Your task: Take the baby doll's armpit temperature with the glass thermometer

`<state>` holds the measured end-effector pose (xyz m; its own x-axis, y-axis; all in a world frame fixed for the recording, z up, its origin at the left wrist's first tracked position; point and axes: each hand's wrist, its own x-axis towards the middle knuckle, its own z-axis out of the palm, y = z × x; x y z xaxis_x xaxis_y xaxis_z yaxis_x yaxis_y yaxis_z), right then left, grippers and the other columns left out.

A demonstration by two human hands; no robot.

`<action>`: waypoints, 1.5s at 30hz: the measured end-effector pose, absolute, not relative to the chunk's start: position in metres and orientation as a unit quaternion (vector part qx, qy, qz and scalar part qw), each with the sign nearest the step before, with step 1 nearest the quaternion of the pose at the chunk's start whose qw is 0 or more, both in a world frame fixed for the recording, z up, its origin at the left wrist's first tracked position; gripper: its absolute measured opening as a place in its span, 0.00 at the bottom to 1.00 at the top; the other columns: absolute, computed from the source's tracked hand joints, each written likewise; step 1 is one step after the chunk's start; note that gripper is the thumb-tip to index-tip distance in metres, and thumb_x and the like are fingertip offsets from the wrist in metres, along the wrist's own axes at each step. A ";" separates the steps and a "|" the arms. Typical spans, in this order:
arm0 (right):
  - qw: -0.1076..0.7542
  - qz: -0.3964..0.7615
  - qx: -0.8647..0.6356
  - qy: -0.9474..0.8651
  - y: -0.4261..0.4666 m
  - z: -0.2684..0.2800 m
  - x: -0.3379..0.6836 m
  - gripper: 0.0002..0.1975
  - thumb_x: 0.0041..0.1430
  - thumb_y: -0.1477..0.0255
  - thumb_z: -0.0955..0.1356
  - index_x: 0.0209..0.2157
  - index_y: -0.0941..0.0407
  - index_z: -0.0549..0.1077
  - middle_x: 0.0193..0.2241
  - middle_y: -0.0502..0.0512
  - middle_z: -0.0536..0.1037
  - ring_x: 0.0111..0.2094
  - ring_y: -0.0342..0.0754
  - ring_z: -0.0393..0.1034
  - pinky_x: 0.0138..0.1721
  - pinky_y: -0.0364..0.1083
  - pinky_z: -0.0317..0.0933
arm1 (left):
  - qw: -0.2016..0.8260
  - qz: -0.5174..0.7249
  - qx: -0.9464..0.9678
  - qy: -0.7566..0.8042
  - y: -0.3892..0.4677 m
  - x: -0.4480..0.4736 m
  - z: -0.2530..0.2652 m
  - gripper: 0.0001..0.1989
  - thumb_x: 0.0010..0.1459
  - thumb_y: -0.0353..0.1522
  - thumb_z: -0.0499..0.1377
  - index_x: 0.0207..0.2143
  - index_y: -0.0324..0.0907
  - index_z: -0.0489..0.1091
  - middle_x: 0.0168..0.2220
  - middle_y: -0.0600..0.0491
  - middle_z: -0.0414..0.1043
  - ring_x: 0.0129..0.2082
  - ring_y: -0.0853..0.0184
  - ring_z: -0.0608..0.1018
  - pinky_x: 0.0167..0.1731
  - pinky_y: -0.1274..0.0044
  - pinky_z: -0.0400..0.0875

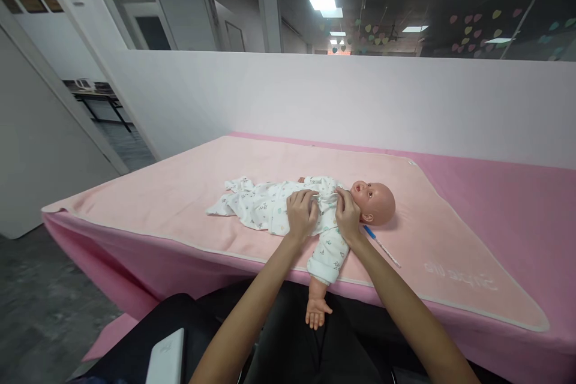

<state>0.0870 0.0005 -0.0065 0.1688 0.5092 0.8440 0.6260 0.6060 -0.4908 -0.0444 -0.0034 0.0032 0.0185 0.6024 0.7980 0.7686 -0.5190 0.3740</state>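
A baby doll [378,201] lies on its back, head to the right. It wears a white baby outfit [254,209] with a small print. My left hand [302,214] rests on the doll's middle, fingers closed on the front of the outfit. Near the doll's neck, my right hand [347,216] pinches the cloth at the chest. Just what each fingertip grips is partly hidden. One doll arm [317,297] hangs over the table's near edge between my forearms.
A thin pen-like stick with a blue end [381,246] lies beside the doll's head. Under it is a peach mat [450,252] on a pink cloth [517,210]. A white wall [342,102] stands behind. On my lap's left lies a white box-shaped device [165,357].
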 end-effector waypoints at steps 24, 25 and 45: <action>0.601 -0.054 -0.392 -0.694 -0.011 -0.001 0.086 0.11 0.59 0.74 0.58 0.40 0.56 0.68 0.35 0.57 0.72 0.39 0.48 0.66 0.42 0.49 0.62 | 0.078 -0.493 -0.721 -0.481 -0.005 -0.041 0.005 0.04 0.54 0.29 0.51 0.31 0.44 0.64 0.35 0.53 0.71 0.38 0.64 0.69 0.42 0.70 0.57; 0.591 -0.062 -0.391 -0.703 -0.011 0.000 0.086 0.10 0.58 0.73 0.59 0.39 0.56 0.68 0.35 0.57 0.73 0.39 0.48 0.66 0.42 0.50 0.61 | 0.076 -0.493 -0.722 -0.479 -0.004 -0.041 0.005 0.04 0.55 0.29 0.50 0.31 0.44 0.63 0.34 0.53 0.71 0.38 0.64 0.69 0.42 0.70 0.57; 0.545 -0.094 -0.416 -0.722 -0.007 0.000 0.084 0.08 0.60 0.73 0.59 0.31 0.55 0.69 0.29 0.53 0.73 0.34 0.47 0.64 0.38 0.47 0.58 | 0.088 -0.472 -0.734 -0.480 -0.004 -0.040 0.004 0.06 0.55 0.32 0.50 0.34 0.43 0.66 0.32 0.52 0.73 0.35 0.64 0.71 0.42 0.69 0.57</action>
